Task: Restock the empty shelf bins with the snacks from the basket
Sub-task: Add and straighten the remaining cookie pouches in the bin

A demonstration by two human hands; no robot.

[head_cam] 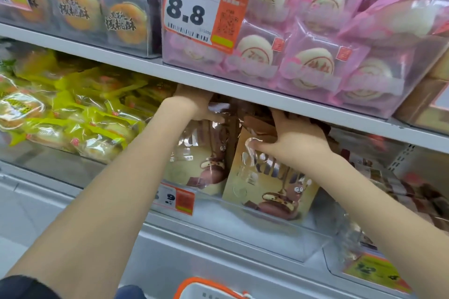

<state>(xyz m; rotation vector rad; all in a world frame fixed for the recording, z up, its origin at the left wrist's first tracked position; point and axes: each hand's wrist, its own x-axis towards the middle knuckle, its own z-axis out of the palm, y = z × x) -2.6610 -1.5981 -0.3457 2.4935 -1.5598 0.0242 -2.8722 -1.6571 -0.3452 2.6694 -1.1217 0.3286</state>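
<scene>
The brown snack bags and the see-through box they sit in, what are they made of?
The brown snack bags look like thin glossy plastic film: they crinkle and throw bright glints where the right hand pinches one. The see-through bin looks like hard clear plastic, probably acrylic: straight stiff walls, and you can see the bags through it.

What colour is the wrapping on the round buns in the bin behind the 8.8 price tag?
Pink, partly see-through wrapping around white buns, shown clearly in the head view.
</scene>
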